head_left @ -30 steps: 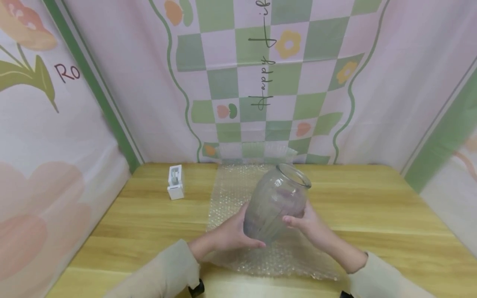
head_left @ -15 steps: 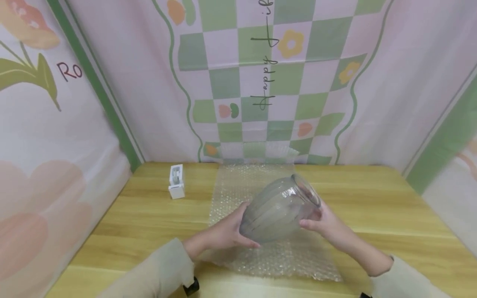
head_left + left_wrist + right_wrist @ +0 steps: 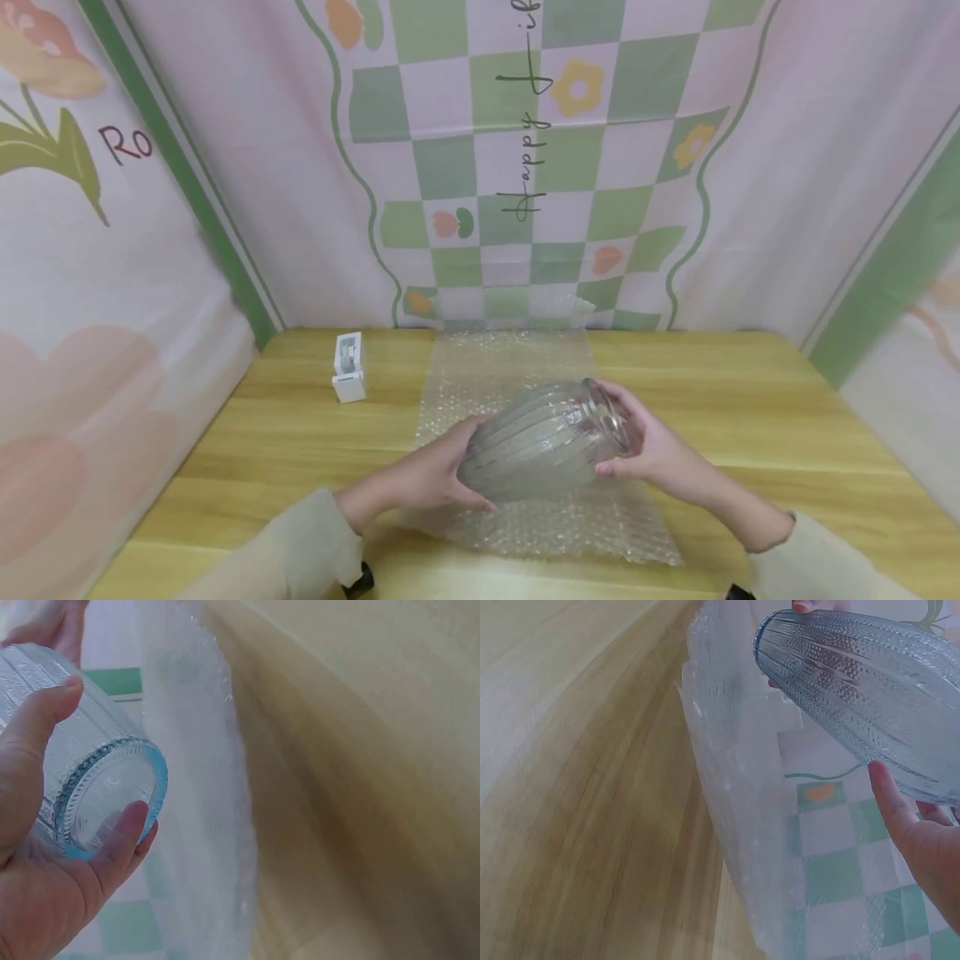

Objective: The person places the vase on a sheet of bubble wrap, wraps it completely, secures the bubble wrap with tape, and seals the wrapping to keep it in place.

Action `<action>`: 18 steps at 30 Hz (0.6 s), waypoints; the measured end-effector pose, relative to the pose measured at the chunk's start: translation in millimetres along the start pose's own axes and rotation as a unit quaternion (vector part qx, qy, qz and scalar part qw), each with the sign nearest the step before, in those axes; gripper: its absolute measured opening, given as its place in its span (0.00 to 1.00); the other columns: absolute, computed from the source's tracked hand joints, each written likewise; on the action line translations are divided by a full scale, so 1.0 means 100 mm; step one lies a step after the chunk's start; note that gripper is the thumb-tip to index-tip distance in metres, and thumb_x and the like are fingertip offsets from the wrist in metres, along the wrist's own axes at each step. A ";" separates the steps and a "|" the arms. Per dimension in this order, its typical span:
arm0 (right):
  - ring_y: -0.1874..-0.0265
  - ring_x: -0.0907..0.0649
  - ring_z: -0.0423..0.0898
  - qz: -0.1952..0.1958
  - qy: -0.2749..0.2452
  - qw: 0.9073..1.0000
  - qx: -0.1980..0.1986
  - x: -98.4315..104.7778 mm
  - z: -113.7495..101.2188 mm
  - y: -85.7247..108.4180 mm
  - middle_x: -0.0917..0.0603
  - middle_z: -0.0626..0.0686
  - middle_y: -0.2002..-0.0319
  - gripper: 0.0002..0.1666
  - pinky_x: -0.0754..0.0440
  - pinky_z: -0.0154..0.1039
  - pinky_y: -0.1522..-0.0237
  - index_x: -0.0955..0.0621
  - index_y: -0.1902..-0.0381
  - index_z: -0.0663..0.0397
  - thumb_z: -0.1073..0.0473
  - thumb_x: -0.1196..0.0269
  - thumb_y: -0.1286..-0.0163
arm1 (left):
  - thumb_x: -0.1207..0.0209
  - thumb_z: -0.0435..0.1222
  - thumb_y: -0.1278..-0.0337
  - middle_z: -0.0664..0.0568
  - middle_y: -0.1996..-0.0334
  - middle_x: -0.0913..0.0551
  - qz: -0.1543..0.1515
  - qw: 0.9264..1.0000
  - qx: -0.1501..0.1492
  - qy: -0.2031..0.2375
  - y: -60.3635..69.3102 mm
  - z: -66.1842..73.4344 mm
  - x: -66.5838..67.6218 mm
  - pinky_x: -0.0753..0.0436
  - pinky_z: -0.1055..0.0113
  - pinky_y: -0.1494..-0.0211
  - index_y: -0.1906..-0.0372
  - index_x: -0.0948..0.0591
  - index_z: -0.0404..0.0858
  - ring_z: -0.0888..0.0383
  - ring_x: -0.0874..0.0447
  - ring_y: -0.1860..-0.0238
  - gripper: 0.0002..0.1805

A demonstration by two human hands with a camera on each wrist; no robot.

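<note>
A clear ribbed glass vase [image 3: 536,446] lies nearly on its side between both hands, its mouth toward the right. The left hand [image 3: 438,471] grips the base end; in the left wrist view its thumb lies along the ribbed side and fingers reach across the round bottom of the vase [image 3: 112,791]. At the neck end, the right hand [image 3: 648,446] holds the vase near its rim, thumb on the near side. Beneath the vase spreads a sheet of bubble wrap [image 3: 480,375]. Whether the vase touches the wrap is hard to tell.
A small white open box [image 3: 348,367] stands at the back left of the wooden table [image 3: 750,400]. Behind the table hangs a patterned curtain [image 3: 510,167], and the far end of the bubble wrap leans up against it.
The vase has tipped from leaning steeply to nearly horizontal, its mouth swinging down to the right. The right hand has moved from the vase's side to its neck; the left stays at the base.
</note>
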State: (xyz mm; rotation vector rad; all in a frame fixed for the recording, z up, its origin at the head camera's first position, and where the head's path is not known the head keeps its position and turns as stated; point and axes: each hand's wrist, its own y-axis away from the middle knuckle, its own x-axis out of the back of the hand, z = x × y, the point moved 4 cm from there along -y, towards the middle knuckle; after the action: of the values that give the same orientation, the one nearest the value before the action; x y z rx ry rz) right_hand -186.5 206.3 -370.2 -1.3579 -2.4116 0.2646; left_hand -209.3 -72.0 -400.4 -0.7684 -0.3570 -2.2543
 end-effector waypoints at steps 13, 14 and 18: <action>0.37 0.25 0.51 -0.014 0.036 0.999 -0.039 0.08 0.05 0.03 0.51 0.81 0.28 0.59 0.15 0.39 0.47 0.52 0.25 0.74 0.75 0.27 0.44 | 0.22 0.43 0.51 0.40 0.23 0.41 0.011 0.999 -0.015 -0.049 0.01 0.02 0.17 0.41 0.49 0.22 0.20 0.46 0.34 0.45 0.42 0.24 0.58; 0.36 0.25 0.58 -0.015 0.037 0.998 -0.042 0.09 0.06 0.03 0.51 0.81 0.28 0.59 0.15 0.39 0.47 0.51 0.25 0.74 0.74 0.27 0.44 | 0.22 0.42 0.52 0.41 0.23 0.41 0.013 0.999 -0.014 -0.047 0.00 0.01 0.18 0.41 0.49 0.22 0.20 0.46 0.35 0.45 0.42 0.24 0.59; 0.38 0.33 0.82 -0.019 0.045 0.996 -0.074 0.11 0.12 0.06 0.52 0.81 0.27 0.60 0.16 0.40 0.47 0.50 0.25 0.72 0.71 0.25 0.45 | 0.22 0.41 0.53 0.42 0.23 0.41 0.017 0.999 -0.013 -0.045 -0.01 -0.02 0.18 0.39 0.48 0.23 0.19 0.45 0.38 0.45 0.40 0.25 0.59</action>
State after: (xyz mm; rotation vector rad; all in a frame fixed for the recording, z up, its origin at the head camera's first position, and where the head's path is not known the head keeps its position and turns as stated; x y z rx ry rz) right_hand -191.7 218.8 -381.0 -1.3538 -2.4183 0.0147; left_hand -221.2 -81.6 -391.3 -0.8863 -0.3551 -2.2006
